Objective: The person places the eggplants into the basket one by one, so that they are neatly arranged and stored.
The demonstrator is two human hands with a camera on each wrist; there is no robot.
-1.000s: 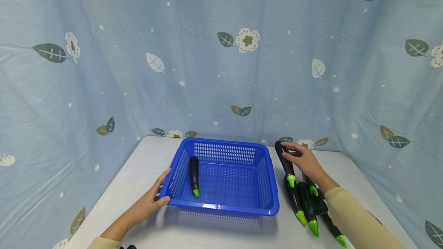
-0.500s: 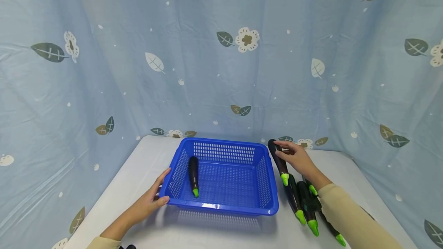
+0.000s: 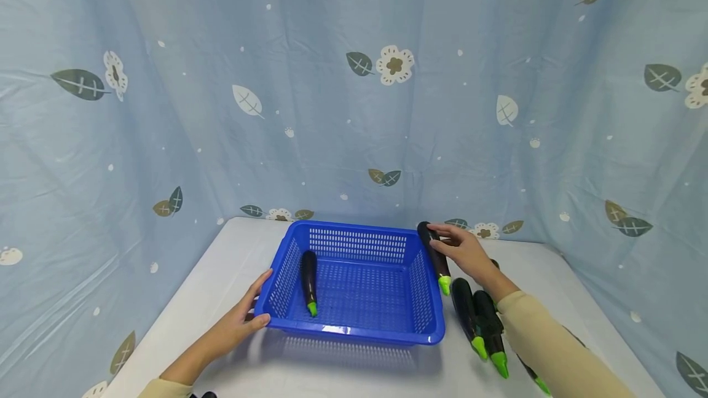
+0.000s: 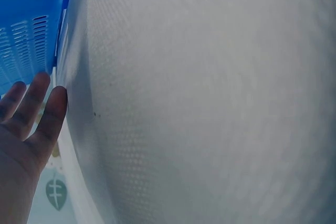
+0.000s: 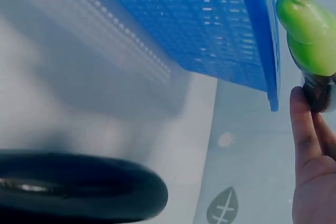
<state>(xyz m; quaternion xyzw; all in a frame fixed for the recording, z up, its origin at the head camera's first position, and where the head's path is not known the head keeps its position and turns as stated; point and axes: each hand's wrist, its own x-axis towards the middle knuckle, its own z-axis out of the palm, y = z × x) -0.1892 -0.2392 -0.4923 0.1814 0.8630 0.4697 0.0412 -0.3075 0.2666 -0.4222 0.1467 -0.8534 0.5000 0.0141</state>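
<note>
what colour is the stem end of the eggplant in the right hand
Bright green; the stem end shows best in the right wrist view.

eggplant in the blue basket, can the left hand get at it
Probably yes: the left hand is at the left side of the blue basket; the eggplant lies uncovered toward that side, with only the basket's wall between.

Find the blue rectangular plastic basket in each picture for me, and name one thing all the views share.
Head: the blue rectangular plastic basket stands low in the middle.
Left wrist: upper left corner, above the bare left hand.
Right wrist: top middle, up and left of the bare right hand.
Shared landmark: the hanging blue cloth printed with leaves; a leaf shows low in each wrist view.
</note>
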